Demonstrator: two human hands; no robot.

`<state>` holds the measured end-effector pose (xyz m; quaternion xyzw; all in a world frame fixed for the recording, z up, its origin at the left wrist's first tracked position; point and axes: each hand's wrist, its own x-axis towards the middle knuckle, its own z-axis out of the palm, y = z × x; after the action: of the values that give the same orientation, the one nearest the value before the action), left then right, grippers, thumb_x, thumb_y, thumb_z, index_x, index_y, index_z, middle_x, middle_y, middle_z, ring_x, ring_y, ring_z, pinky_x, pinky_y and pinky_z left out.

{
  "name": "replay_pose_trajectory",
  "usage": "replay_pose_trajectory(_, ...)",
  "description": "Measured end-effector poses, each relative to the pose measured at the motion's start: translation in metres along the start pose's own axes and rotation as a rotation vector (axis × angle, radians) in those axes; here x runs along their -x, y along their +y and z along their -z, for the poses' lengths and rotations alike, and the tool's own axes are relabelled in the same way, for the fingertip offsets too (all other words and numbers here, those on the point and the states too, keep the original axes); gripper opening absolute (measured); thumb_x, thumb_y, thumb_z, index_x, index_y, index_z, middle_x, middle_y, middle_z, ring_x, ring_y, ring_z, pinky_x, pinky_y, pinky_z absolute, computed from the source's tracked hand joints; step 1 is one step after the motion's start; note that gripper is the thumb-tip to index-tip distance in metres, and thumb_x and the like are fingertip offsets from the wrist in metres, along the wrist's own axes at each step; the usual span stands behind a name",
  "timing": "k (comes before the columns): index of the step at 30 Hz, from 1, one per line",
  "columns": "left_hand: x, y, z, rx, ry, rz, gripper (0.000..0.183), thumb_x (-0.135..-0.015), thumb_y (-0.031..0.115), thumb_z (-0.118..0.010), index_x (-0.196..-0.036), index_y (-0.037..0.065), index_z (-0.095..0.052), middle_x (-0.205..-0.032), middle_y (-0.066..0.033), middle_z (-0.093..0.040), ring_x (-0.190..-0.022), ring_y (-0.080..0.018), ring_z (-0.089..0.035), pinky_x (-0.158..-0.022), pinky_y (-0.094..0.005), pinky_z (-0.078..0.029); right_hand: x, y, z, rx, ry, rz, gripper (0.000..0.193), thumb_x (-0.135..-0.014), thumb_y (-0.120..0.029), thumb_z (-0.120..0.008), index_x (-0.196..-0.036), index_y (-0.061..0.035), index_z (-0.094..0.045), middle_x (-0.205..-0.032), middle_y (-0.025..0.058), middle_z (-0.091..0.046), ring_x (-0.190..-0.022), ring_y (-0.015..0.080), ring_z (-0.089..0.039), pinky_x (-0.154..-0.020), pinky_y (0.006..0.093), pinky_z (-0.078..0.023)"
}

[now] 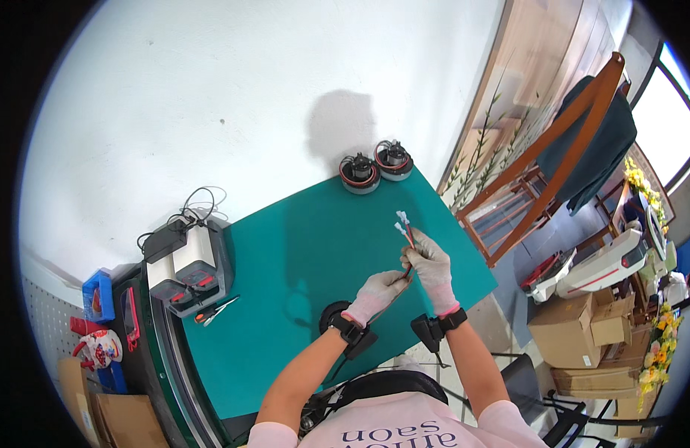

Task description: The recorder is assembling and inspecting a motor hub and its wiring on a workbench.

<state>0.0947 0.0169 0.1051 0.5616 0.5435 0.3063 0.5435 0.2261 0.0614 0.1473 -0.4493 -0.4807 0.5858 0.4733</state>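
Observation:
Both my hands wear pale work gloves, with black devices strapped round the wrists. My right hand (430,263) is closed round a pair of red and black wires (411,237). White plug connectors (401,221) stick out past its fingertips at the wires' end. Just below, the fingers of my left hand (381,294) pinch the same wires. Partly hidden behind my left wrist, a black round part (333,313) lies on the green table mat (262,299); whether the wires run to it I cannot tell.
Two black motor-like units (359,175) with red wires coiled round them stand at the mat's far corner. To the left are a grey bin with battery-like packs (192,257) and orange-handled pliers (216,310). A wooden frame (546,164) and cardboard boxes (565,328) stand right.

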Motion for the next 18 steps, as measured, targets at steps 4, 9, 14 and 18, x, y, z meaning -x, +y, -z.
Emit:
replay_pose_trajectory(4, 0.003, 0.009, -0.003, -0.09, 0.126, 0.062, 0.027, -0.087, 0.028, -0.056, -0.102, 0.007, -0.065, -0.082, -0.0068, -0.066, -0.077, -0.016, -0.061, -0.073, -0.0289, -0.047, -0.013, 0.011, 0.01, -0.154, -0.056, 0.046, 0.032, -0.087, 0.0, -0.054, -0.119, 0.0029, -0.053, -0.088, 0.009, -0.061, -0.077, 0.0163, -0.061, -0.071, 0.0281, -0.053)
replay_pose_trajectory(9, 0.007, 0.018, -0.008, -0.388, 0.275, -0.064, 0.028, -0.086, 0.031, -0.051, -0.091, 0.007, -0.064, -0.079, -0.0141, -0.063, -0.075, -0.0297, -0.061, -0.067, -0.0391, -0.047, -0.027, 0.018, 0.015, -0.382, -0.059, -0.095, 0.029, -0.088, -0.004, -0.053, -0.115, 0.0067, -0.05, -0.095, 0.0137, -0.06, -0.08, 0.0212, -0.062, -0.072, 0.0313, -0.054)
replay_pose_trajectory(14, 0.0, 0.007, -0.014, -0.582, 0.406, -0.119, 0.028, -0.086, 0.03, -0.048, -0.085, 0.007, -0.063, -0.077, -0.0157, -0.061, -0.072, -0.0354, -0.059, -0.062, -0.0439, -0.045, -0.04, 0.026, 0.012, -0.213, -0.049, -0.003, 0.027, -0.09, -0.006, -0.05, -0.114, 0.0074, -0.048, -0.096, 0.0141, -0.059, -0.08, 0.0208, -0.062, -0.072, 0.0306, -0.054)
replay_pose_trajectory(18, 0.002, 0.005, -0.015, -0.652, 0.435, -0.106, 0.027, -0.086, 0.032, -0.049, -0.086, 0.009, -0.063, -0.075, -0.0149, -0.062, -0.073, -0.0345, -0.06, -0.063, -0.0439, -0.046, -0.042, 0.023, 0.011, -0.4, -0.052, -0.118, 0.027, -0.091, -0.007, -0.05, -0.114, 0.0069, -0.048, -0.096, 0.0132, -0.059, -0.08, 0.0199, -0.062, -0.071, 0.0292, -0.053)
